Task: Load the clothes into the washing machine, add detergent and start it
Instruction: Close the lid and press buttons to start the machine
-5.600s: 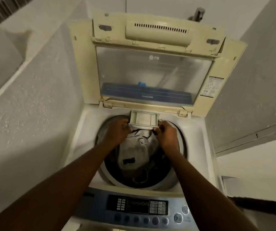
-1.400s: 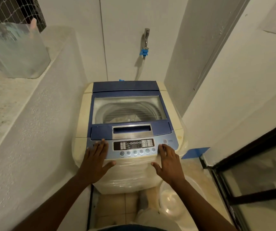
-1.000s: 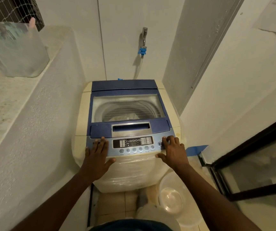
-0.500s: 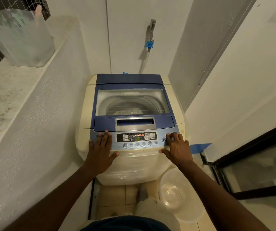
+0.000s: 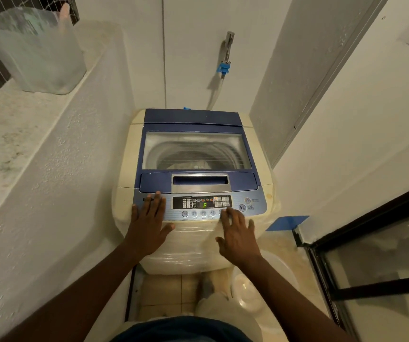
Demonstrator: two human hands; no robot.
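Both hands are at the front edge of the washing machine point(image 5: 127, 156), so the step in hand looks like the last 1: setting and starting the cycle. The lid point(image 5: 198, 146) is down, which suggests loading is done. No detergent shows, so whether it has been added cannot be told.

The left hand point(image 5: 149, 225) lies flat at the 9 o'clock end of the control panel point(image 5: 173, 211), its fingers point(image 5: 157, 201) straight and a little spread, tips on the blue face, holding nothing. The right hand point(image 5: 239, 234) grips nothing either, its fingers stretched forward and slightly blurred. Its fingertips point(image 5: 224, 214) reach the 3 o'clock end of the row of round buttons under the display point(image 5: 204, 205). Whether 1 of them presses a button or only hovers cannot be told.

The display is lit, with a green F. At 2 o'clock from the right fingertips sits the start/pause button point(image 5: 242, 207), untouched, with the power button point(image 5: 247, 200) just beyond it. The next move probably calls for a short shift of 1 finger to the start/pause button and a firm, single press.

Farther on, the clothes point(image 5: 181, 166) show as a pale heap through the lid's window, inside the drum. At 12 o'clock, on the wall beyond, a tap point(image 5: 228, 44) feeds a hose down behind the machine.
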